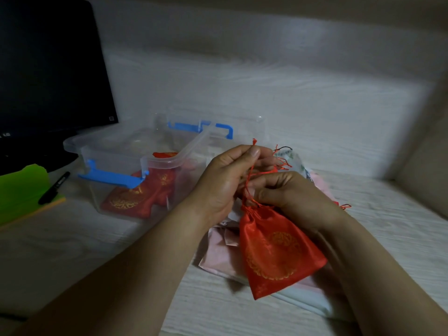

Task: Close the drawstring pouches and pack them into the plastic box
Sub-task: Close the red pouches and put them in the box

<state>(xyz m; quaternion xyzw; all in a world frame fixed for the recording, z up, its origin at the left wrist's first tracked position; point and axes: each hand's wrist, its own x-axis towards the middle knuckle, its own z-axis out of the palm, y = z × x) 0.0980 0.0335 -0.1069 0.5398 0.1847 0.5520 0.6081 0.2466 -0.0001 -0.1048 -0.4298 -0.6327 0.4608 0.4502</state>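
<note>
Red pouch [276, 251]: off the table just right of the plastic box [72, 141], over a heap of pale pouches [218, 253].
Long axis: slanted, gathered neck up and toward the box, flat bottom down and away from it.
Drawstring [251, 175]: red cord running up from the neck, roughly along that axis.
Left hand [225, 180]: thumb and forefinger pinch the cord's frayed end, on the box side of the pouch.
Right hand [291, 192]: fingers curled tight at the neck, pinching the cord there; the light is dim, so the neck may not be fully drawn.
Inside the box: two or so red pouches [145, 190] lying flat.
Left of the box: black marker [54, 187] on a green pad [21, 190].
Behind the box, to its left: dark monitor [48, 64].
</note>
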